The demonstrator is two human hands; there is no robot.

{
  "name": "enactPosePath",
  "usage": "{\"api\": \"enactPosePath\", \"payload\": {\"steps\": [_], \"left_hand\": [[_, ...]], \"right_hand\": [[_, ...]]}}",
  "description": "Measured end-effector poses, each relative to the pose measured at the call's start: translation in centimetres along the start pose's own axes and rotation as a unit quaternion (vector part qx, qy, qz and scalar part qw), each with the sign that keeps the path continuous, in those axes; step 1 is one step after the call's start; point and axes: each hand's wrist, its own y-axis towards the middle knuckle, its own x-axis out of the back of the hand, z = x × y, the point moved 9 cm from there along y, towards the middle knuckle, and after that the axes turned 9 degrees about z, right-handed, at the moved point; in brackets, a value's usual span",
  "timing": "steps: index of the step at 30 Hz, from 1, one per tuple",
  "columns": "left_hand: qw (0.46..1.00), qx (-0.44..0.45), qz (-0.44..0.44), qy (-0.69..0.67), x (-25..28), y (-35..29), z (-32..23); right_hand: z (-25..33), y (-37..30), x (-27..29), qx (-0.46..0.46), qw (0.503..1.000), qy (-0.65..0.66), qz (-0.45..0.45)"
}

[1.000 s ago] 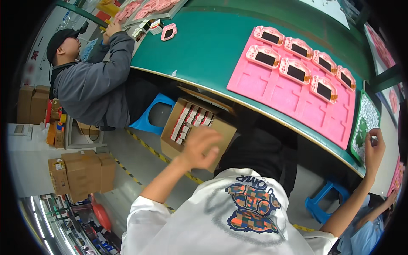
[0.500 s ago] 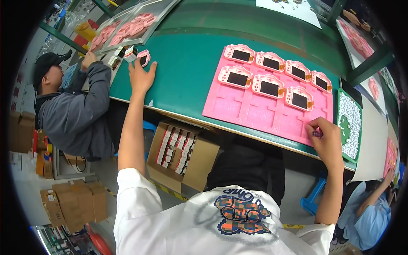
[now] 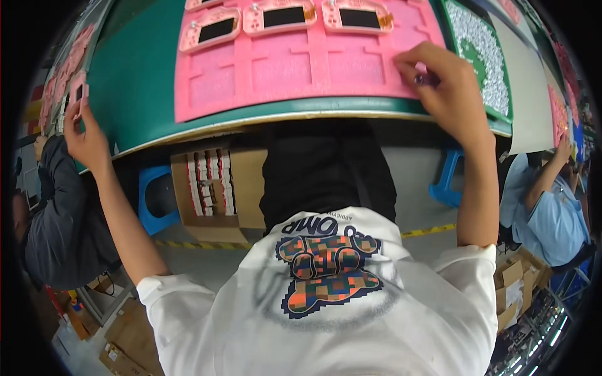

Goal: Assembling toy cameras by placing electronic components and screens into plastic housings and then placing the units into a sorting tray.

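Note:
My left hand (image 3: 86, 139) reaches far left across the green table (image 3: 135, 81) and grips a pink handheld shell (image 3: 78, 94) by its lower end. My right hand (image 3: 446, 88) rests on the right edge of the pink foam tray (image 3: 282, 78), its fingers pinched on a small dark part (image 3: 427, 79). Along the tray's far row lie three pink handheld devices (image 3: 283, 16) with dark screens. The near row of pockets holds nothing. A green tray of small white parts (image 3: 483, 53) lies just right of my right hand.
Under the table stand an open cardboard box of packed parts (image 3: 212, 188) and two blue stools (image 3: 157, 199). A person in a grey jacket (image 3: 53, 213) works at the left, another in light blue (image 3: 552, 207) at the right. Cardboard boxes (image 3: 128, 341) sit on the floor.
My left hand went from mid-air out to the far left and closed on the pink shell. My right hand moved onto the tray's right edge. The view has dropped closer to the table.

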Motion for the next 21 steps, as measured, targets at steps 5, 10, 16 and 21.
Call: {"api": "enactPosePath", "payload": {"steps": [5,10,16,21], "left_hand": [[0.982,-0.162,-0.054,-0.081,2.9,-6.4,-11.9],[0.921,-0.325,0.056,-0.207,0.1,-12.7,-27.3],[0.903,-0.299,0.133,-0.28,-1.5,-15.4,-34.6],[0.892,-0.315,0.161,-0.281,-1.7,-16.1,-36.7]], "right_hand": [[-0.8,-0.8,0.1,-0.023,0.999,-0.017,-0.024],[1.3,-1.2,1.8,-0.039,0.997,0.045,-0.047],[8.1,-4.0,4.5,0.11,0.967,0.173,-0.15],[7.7,-4.8,4.9,0.061,0.964,0.181,-0.183]]}}
